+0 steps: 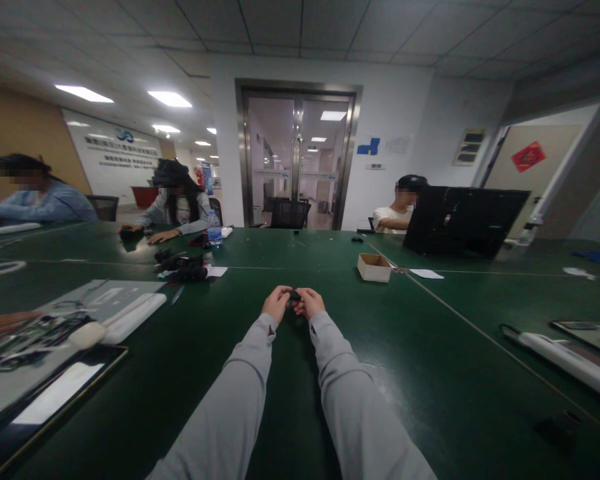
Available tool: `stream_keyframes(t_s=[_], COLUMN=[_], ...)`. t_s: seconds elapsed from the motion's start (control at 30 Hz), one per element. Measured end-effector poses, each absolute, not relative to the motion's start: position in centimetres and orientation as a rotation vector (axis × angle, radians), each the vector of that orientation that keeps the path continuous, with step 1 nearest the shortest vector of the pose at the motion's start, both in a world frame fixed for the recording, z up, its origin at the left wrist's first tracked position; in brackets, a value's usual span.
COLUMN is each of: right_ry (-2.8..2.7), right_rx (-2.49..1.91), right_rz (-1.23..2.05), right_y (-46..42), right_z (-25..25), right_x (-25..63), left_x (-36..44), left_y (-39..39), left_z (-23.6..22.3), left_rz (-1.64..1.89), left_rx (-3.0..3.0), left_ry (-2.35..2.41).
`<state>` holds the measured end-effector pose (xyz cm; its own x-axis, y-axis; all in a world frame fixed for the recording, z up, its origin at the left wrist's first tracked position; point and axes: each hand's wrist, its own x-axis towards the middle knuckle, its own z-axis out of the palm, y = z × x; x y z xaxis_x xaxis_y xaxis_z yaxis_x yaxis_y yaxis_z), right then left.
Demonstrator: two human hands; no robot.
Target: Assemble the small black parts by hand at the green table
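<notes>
Both my arms reach forward in grey sleeves over the green table (300,373). Between my fingertips is a small black object (295,295), too small in the view to name. My left hand (277,304) pinches it from the left side. From the right, my right hand (310,303) closes on its other side, with the fingers curled. The object is held just above the tabletop, and my fingers partly cover it.
An open cardboard box (374,268) stands ahead to the right, near a black monitor (467,220). A water bottle (214,228) and a pile of black items (183,267) lie ahead left. A tablet (55,400) is at near left. Several people sit around the table.
</notes>
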<state>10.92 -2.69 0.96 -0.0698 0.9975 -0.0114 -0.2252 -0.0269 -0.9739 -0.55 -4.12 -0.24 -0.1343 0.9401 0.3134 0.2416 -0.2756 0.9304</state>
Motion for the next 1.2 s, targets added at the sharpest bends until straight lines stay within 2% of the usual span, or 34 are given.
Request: stream_keyframes(t_s=[1.2], right_ry=[-0.958], right_rx=[-0.976], right_rz=[1.460], right_y=[-2.97], right_z=[1.29], right_x=[10.80], left_x=[-0.46], left_y=[-4.68], left_z=[0.42], left_rz=[1.441], left_rx=[1.468], left_ry=[1.394])
